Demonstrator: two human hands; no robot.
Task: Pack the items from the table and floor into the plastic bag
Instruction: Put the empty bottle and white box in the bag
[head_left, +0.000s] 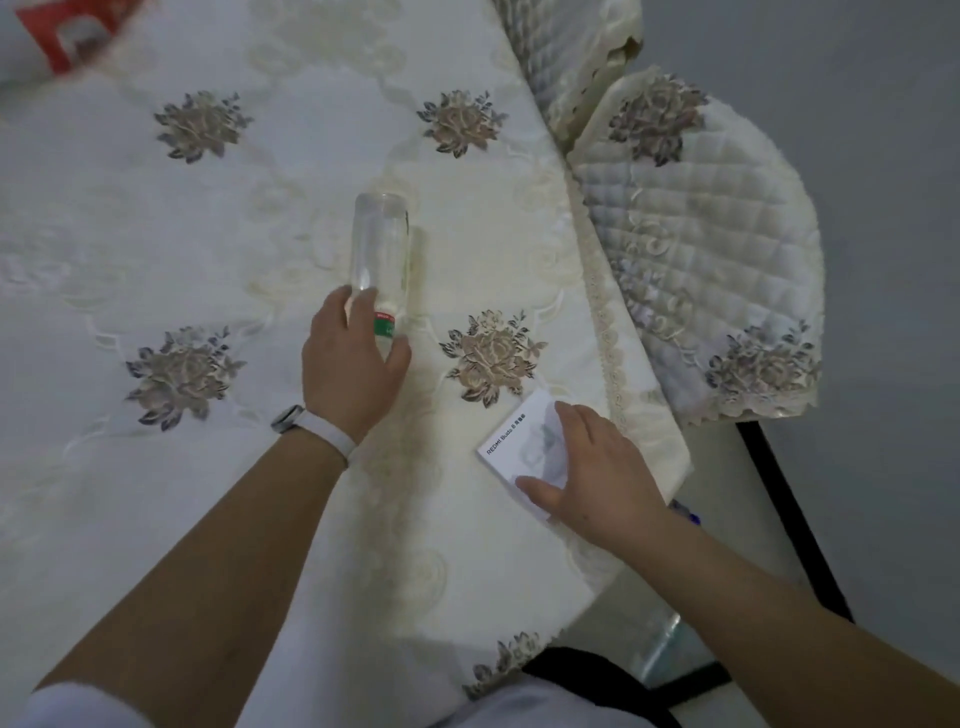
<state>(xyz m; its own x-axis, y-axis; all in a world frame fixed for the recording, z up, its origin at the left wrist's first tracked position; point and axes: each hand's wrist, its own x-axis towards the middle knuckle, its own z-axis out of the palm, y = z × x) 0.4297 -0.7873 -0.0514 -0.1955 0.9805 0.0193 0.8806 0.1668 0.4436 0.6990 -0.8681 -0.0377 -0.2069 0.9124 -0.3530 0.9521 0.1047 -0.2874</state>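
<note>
The left hand (353, 358) is curled round the neck end of a clear bottle (379, 244), thumb on one side and fingers on the other, right at its red-and-green label. The bottle lies on its side on the bench (208, 260), base pointing away, so a grip at the narrow end looks like the easy way to lift it and stop it rolling. The right hand (592, 478) spans a small white box (511, 441), thumb at the near corner and fingers over the far edge, pinching it. The box sits flat close to the bench's right edge; whether it is off the cloth yet I cannot tell. A white band (311, 423) circles the left wrist. Beyond the edge stands a chair (701, 234) in a quilted cover, well apart from both hands. Something red and white (62, 31) at the far left corner is too blurred to name; it may be the bag. Nothing lies between the hands and there. A clear plastic thing (670, 649) shows on the floor below.
</note>
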